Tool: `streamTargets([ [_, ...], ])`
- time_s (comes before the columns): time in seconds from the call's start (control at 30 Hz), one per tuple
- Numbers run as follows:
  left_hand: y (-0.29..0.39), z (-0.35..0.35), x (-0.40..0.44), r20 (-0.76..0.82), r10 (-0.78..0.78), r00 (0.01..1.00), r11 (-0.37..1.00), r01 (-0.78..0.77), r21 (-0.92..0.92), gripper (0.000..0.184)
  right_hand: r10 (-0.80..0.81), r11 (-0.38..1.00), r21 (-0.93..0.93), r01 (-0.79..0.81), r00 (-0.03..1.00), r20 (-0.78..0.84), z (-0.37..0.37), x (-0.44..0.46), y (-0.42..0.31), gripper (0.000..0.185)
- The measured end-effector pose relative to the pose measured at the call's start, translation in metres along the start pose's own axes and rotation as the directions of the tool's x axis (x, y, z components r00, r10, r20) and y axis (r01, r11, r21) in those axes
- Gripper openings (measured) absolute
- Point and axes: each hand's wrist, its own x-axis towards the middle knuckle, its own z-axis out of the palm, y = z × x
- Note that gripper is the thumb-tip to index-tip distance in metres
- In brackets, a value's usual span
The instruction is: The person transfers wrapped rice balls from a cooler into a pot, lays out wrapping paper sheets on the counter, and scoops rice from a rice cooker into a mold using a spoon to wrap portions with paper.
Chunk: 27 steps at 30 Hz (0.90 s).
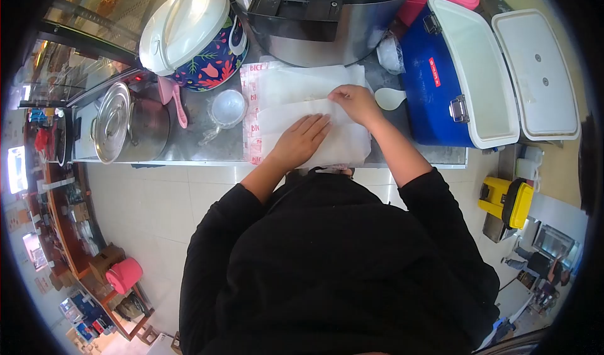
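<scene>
White wrapping paper (283, 87) lies on the metal counter, on top of sheets with red print (251, 122). My left hand (301, 140) rests flat on the paper, fingers stretched out together. A little to the right, my right hand (357, 105) pinches the edge of a paper layer between thumb and fingertips. Something small and pale shows by that edge, too faint to name. Close to my right wrist is a white rice scoop (390, 99), its handle out of sight. A small bowl in clear plastic (228, 108) stands left of the paper.
A large steel cooker (302, 31) stands behind the paper. An open blue cooler box (434, 72) bounds the right side. On the left are a floral insulated pot (207, 59), a pink ladle (180, 106) and a lidded steel pot (135, 125). Another person (541, 264) is far right.
</scene>
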Motion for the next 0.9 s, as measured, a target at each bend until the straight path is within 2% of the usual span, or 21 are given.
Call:
streamTargets([
  [0.07,-0.002,0.003,0.002,0.013,-0.045,0.999,0.999,0.045,0.010,0.044,-0.170,0.945,-0.311,0.100,0.964,-0.206,0.004,0.005,0.016,0.019],
  [0.17,-0.009,0.012,0.003,0.040,-0.100,0.994,0.991,0.096,0.094,0.047,-0.404,0.736,-0.670,0.095,0.856,-0.323,0.006,0.013,0.026,0.018],
  [0.27,-0.009,0.018,0.004,0.028,-0.110,0.994,0.991,0.108,0.081,0.046,-0.412,0.709,-0.698,0.099,0.862,-0.296,0.014,0.022,0.042,0.019],
  [0.37,-0.011,0.023,0.005,0.018,-0.118,0.993,0.986,0.115,0.121,0.045,-0.332,0.744,-0.655,0.131,0.923,-0.193,0.020,0.030,0.050,0.018],
  [0.47,-0.015,0.023,0.009,-0.026,-0.111,0.993,0.984,0.114,0.135,0.044,-0.132,0.887,-0.461,0.017,0.967,-0.218,0.023,0.034,0.051,0.016],
  [0.57,-0.023,0.023,0.013,-0.092,-0.130,0.987,0.991,0.132,0.023,0.045,-0.076,0.911,-0.412,0.003,0.984,-0.161,0.016,0.037,0.043,0.013],
  [0.67,-0.034,0.015,0.018,0.014,-0.216,0.976,0.951,0.213,-0.222,0.045,-0.047,0.978,-0.210,0.014,0.987,-0.152,0.001,0.032,0.027,0.012],
  [0.73,-0.036,0.011,0.023,-0.075,-0.350,0.934,0.901,0.313,-0.301,0.052,-0.269,0.963,-0.058,0.263,0.935,-0.231,-0.004,0.023,0.021,0.010],
  [0.8,-0.037,0.013,0.023,-0.124,-0.465,0.877,0.851,0.403,-0.338,0.064,-0.346,0.921,0.089,0.380,0.901,-0.261,-0.007,0.020,0.017,0.014],
  [0.87,-0.047,0.018,0.020,-0.149,-0.554,0.819,0.810,0.490,-0.322,0.083,-0.313,0.900,0.241,0.363,0.924,-0.221,-0.006,0.020,0.012,0.023],
  [0.9,-0.051,0.020,0.020,-0.125,-0.571,0.811,0.801,0.518,-0.300,0.089,-0.234,0.920,0.279,0.274,0.958,-0.168,-0.008,0.019,0.002,0.023],
])
